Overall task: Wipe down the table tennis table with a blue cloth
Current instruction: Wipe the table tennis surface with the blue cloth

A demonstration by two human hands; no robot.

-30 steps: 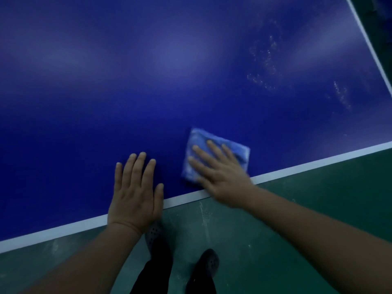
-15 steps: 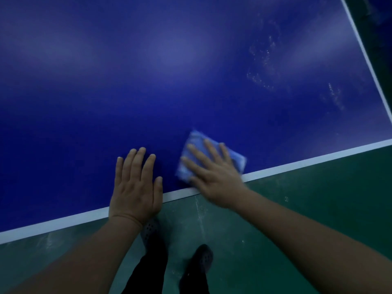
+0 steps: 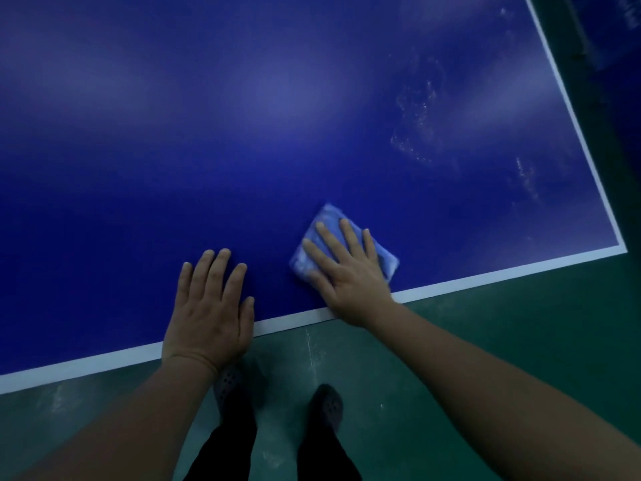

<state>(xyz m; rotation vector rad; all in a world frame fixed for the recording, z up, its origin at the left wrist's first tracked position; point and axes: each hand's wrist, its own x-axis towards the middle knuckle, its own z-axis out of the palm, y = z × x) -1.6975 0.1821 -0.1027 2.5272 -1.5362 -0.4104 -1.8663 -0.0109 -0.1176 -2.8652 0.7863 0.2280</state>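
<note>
Blue desk (image 3: 242, 116) over a green floor, one folded blue cloth (image 3: 333, 220) near its front edge. Right hand (image 3: 350, 276) presses it flat-fingered; left hand (image 3: 208, 307) lies flat beside, grip around nothing.

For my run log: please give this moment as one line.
right hand pressing folded blue cloth | left hand flat on blue table

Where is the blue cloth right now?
In the head view the blue cloth lies flat on the table under the right hand, near the white edge line, right of the left hand.
</note>
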